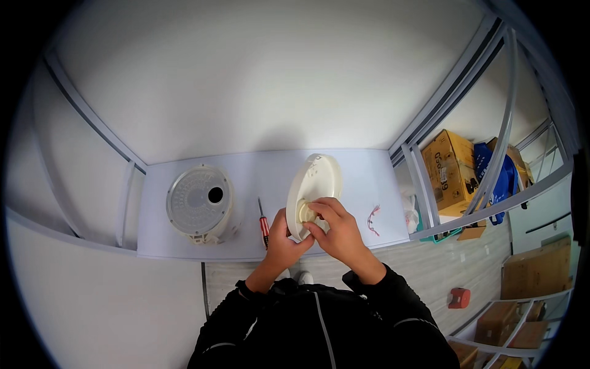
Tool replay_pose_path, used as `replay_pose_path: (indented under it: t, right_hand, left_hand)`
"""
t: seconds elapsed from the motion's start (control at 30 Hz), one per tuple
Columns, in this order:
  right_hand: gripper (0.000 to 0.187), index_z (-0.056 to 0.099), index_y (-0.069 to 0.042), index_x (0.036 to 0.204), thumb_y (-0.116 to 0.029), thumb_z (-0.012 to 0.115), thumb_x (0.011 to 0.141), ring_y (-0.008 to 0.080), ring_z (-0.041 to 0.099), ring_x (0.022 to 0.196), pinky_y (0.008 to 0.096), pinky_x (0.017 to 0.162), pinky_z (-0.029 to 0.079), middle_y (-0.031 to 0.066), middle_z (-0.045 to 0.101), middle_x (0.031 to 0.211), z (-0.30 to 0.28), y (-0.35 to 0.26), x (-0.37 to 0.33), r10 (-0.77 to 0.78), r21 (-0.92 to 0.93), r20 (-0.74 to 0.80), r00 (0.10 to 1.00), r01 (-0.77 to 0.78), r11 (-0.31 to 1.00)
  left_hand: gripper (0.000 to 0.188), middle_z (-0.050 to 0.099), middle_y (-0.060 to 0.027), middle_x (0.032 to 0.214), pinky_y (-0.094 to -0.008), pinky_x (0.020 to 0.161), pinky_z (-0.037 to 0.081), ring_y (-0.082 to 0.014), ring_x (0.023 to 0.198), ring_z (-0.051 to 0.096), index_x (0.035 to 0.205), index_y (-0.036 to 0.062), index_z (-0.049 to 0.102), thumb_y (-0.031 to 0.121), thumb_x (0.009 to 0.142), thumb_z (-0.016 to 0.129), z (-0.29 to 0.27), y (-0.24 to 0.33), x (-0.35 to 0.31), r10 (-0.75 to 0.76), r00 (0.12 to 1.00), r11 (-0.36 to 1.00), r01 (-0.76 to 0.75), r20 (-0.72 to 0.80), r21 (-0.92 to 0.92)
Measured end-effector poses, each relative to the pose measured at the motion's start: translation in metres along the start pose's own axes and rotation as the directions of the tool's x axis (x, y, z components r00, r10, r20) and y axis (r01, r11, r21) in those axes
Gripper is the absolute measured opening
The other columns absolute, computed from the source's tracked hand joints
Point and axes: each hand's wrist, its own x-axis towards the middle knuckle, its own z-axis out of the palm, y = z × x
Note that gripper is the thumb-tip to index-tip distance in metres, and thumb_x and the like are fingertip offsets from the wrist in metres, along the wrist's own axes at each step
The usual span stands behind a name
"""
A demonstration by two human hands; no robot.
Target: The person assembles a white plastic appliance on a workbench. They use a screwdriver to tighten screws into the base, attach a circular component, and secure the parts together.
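A cream dish-shaped cover point(321, 179) is held up above the near middle of the white table point(362, 175), tilted on edge with its hollow side facing right; its long visible line runs from near-left to far-right. A small round cream piece point(303, 213) sits against the hollow side, toward the near end; whether it is fixed or loose I cannot tell. The relation that matters seems to be this: the round piece lies directly left of the right hand point(342, 234), the closer hand, whose fingers and thumb pinch it. The left hand point(284, 243) grips the cover's near edge from the left. Left of that hand, just beside it, lies a screwdriver point(264, 227), its tip pointing far; farther left stands a cream drum point(198, 200), and well to the right lie reddish wires point(372, 221).
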Motion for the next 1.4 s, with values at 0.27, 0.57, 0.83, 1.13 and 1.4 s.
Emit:
replay_pose_path:
  t: [0.27,0.57,0.83,1.13,1.4]
  right_hand:
    - [0.043,0.070,-0.005,0.124,-0.010,0.089,0.086,0.0392,0.076,0.094,0.0429,0.079,0.064,0.0158,0.071,0.124,-0.004,0.002,0.008,-0.085,-0.060,0.015,0.996,0.086,0.994]
    - [0.038,0.068,0.001,0.119,-0.018,0.087,0.092,0.0278,0.078,0.074,0.0367,0.066,0.062,0.0154,0.075,0.092,-0.001,0.011,0.011,0.008,-0.051,0.012,1.000,-0.008,0.999]
    - [0.039,0.059,0.000,0.122,-0.020,0.082,0.098,0.0229,0.076,0.065,0.0341,0.060,0.058,0.0118,0.073,0.079,-0.005,0.019,0.016,0.171,0.123,0.068,0.983,-0.178,0.976]
    - [0.034,0.063,-0.005,0.119,-0.026,0.080,0.099,0.0347,0.073,0.070,0.0431,0.064,0.059,0.0157,0.072,0.085,-0.009,0.020,0.017,0.157,0.094,0.012,0.987,-0.158,0.983]
    - [0.043,0.066,-0.008,0.131,-0.015,0.083,0.093,0.0393,0.072,0.089,0.0454,0.076,0.061,0.0149,0.068,0.114,-0.021,0.024,0.014,-0.029,-0.058,0.011,1.000,0.029,0.998]
  left_hand:
    - [0.064,0.062,-0.0102,0.128,-0.0326,0.086,0.063,-0.0204,0.112,0.071,0.139,0.0013,0.062,0.003,0.080,0.088,-0.002,0.004,0.004,0.008,1.000,0.995,-0.007,-0.009,0.100]
    - [0.065,0.062,-0.0111,0.131,-0.0346,0.089,0.065,-0.0231,0.114,0.072,0.138,0.0015,0.064,0.004,0.079,0.089,-0.001,0.009,0.006,0.020,1.000,0.982,-0.021,0.011,0.189]
    - [0.059,0.065,-0.0085,0.122,-0.0316,0.081,0.063,-0.0177,0.104,0.073,0.131,0.0006,0.068,0.004,0.077,0.091,0.006,0.014,0.017,0.077,0.997,0.964,-0.076,0.009,0.256]
    - [0.063,0.066,-0.0093,0.127,-0.0326,0.087,0.063,-0.0178,0.108,0.073,0.137,0.0012,0.063,0.003,0.080,0.091,0.013,0.006,0.023,0.008,1.000,0.991,-0.011,0.027,0.134]
    - [0.062,0.070,-0.0074,0.127,-0.0307,0.090,0.060,-0.0122,0.109,0.069,0.138,0.0015,0.060,0.004,0.084,0.090,0.019,0.007,0.031,-0.079,0.995,0.996,0.077,0.052,0.041]
